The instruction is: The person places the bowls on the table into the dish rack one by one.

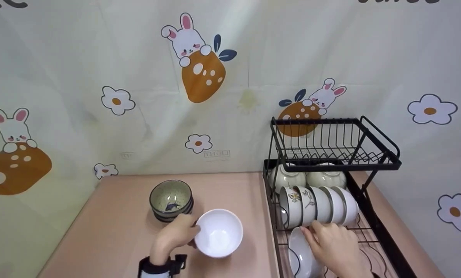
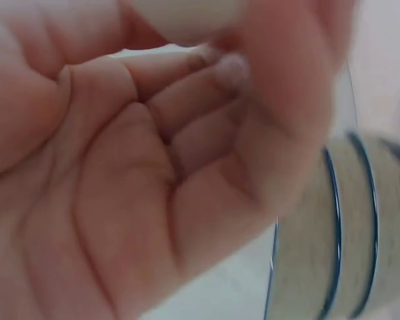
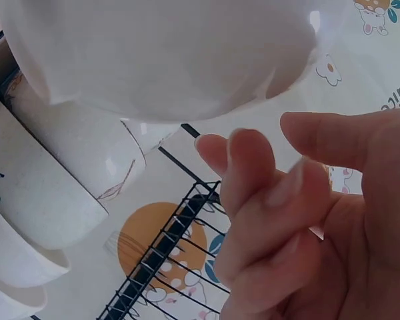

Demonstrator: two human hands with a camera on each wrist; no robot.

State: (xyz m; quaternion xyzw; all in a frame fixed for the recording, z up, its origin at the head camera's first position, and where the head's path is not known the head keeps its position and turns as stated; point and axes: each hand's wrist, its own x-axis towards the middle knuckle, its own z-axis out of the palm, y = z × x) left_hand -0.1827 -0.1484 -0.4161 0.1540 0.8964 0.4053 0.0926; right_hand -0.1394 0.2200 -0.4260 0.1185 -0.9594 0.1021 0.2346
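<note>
My left hand (image 1: pixel 176 231) grips a white bowl (image 1: pixel 219 233) by its left side, its opening tipped up toward the head camera. Just behind that hand stands a stack of speckled grey-green bowls (image 1: pixel 170 197), whose blue-ringed sides (image 2: pixel 350 227) show in the left wrist view. My right hand (image 1: pixel 336 245) is over the front of the black dish rack, fingertips right at the rim of another white bowl (image 1: pixel 302 253) standing on edge. In the right wrist view a gap shows between thumb and fingers (image 3: pixel 250 153), with the white bowl (image 3: pixel 167 60) just beyond them.
The two-tier black dish rack (image 1: pixel 333 168) stands on the right of the pink table (image 1: pixel 111 231). A row of white bowls (image 1: pixel 323 206) on edge fills its middle, with two cream bowls (image 1: pixel 327 179) behind, beneath the upper shelf. A printed cloth (image 1: pixel 145 58) hangs behind.
</note>
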